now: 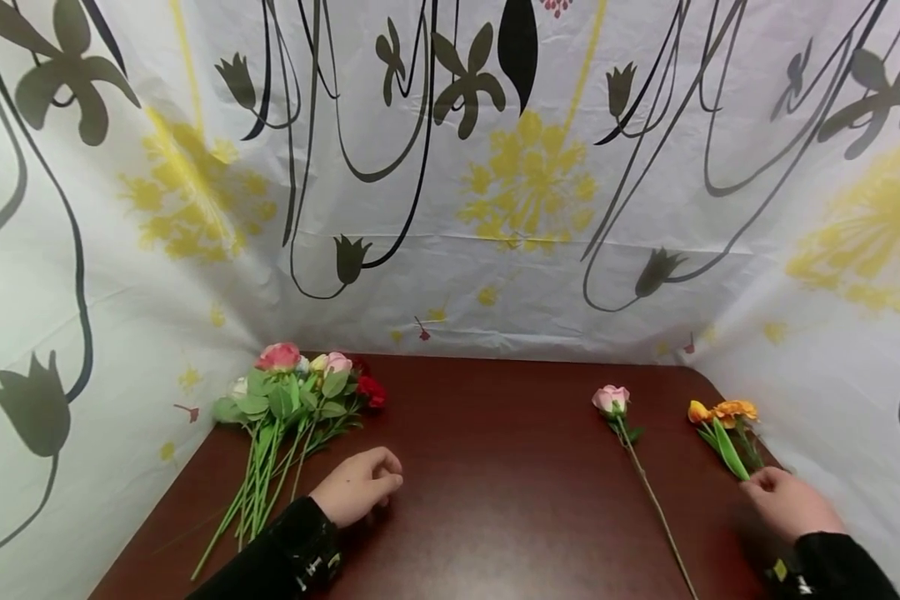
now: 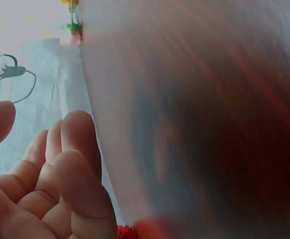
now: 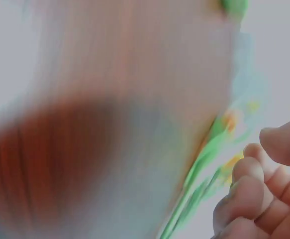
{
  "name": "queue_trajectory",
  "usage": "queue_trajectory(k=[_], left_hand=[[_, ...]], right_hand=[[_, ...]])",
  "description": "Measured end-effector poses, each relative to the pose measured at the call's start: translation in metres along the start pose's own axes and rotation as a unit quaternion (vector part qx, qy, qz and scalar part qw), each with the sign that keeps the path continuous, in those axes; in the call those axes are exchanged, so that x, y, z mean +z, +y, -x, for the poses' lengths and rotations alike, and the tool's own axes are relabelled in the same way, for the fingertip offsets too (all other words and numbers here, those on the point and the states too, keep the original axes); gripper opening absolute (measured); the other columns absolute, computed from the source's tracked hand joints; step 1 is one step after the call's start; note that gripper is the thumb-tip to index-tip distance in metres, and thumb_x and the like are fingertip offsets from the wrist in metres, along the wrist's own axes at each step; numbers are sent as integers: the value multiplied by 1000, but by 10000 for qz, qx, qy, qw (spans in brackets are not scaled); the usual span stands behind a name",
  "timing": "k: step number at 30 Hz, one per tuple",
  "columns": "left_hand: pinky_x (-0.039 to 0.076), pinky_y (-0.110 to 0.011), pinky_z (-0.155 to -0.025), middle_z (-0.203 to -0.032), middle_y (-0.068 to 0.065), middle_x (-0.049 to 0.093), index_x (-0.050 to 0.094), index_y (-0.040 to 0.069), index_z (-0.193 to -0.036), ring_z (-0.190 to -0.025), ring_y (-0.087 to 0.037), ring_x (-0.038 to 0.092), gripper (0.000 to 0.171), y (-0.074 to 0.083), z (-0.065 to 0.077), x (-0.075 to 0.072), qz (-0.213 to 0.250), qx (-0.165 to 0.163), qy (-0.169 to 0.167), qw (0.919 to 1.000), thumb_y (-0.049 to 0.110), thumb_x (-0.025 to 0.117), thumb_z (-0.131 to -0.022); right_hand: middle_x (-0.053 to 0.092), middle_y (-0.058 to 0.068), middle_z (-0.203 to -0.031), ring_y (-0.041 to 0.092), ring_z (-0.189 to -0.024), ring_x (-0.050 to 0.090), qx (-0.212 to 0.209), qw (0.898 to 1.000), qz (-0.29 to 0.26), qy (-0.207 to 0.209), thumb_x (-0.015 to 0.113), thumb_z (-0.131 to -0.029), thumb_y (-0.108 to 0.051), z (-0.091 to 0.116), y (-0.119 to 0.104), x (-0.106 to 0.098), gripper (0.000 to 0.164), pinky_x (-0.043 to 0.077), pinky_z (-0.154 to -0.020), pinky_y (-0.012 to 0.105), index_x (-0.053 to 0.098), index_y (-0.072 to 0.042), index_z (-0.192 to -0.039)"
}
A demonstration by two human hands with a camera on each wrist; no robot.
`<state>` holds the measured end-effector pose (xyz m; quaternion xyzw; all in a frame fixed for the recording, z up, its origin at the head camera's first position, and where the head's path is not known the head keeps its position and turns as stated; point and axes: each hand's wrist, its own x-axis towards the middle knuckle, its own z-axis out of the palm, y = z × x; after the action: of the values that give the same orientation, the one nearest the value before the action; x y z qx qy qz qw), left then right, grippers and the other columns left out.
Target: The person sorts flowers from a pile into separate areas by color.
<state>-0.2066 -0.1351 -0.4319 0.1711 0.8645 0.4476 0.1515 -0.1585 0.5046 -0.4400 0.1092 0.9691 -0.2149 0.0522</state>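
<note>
My left hand [image 1: 358, 485] hovers over the table right of a flower bunch, its fingers loosely bent. The left wrist view shows nothing between that thumb and the fingers. At the table's right side, my right hand [image 1: 791, 504] is close to the lower part of some orange flowers [image 1: 735, 412] with green leaves. Its thumb stands apart from the bent fingers in the right wrist view, where green stems [image 3: 184, 201] run past the fingertips. One pink rose [image 1: 611, 398] on a long stem lies left of my right hand.
The bunch of artificial flowers [image 1: 281, 393], with pink, red and pale blooms, lies at the left, its long stems toward me. Beneath everything is a dark reddish-brown table [image 1: 487, 450]. A white sheet [image 1: 450, 321] printed with flowers encloses its back and sides.
</note>
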Motion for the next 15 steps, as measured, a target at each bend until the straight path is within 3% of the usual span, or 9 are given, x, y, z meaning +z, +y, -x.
queue_trajectory(k=[4,10,15], left_hand=[[47,-37,-62,-83,-1,62,64,14,-110,-70,-18,58,18,-1,-1,-9,-754,-100,517,9958,26,65,-99],[48,-40,-71,-86,1,63,67,13,-111,-76,-14,58,18,-11,-3,-44,-1630,-285,1470,9752,24,66,-97],[48,-41,-70,-91,-6,65,63,2,-120,-74,-18,58,26,-26,-1,-74,-1890,-650,1603,9666,18,61,-99]], right_hand=[[69,11,-98,20,-77,59,-359,9991,-218,93,55,-102,-37,2,-55,13,37,45,-65,40,67,-2,-107],[66,2,-94,18,-74,53,-758,9964,-367,1,57,-103,-34,8,-116,35,26,41,-65,37,67,-10,-105],[63,-1,-87,18,-73,52,-864,9955,-349,-175,58,-102,-32,9,-139,47,22,39,-65,37,67,-13,-103]])
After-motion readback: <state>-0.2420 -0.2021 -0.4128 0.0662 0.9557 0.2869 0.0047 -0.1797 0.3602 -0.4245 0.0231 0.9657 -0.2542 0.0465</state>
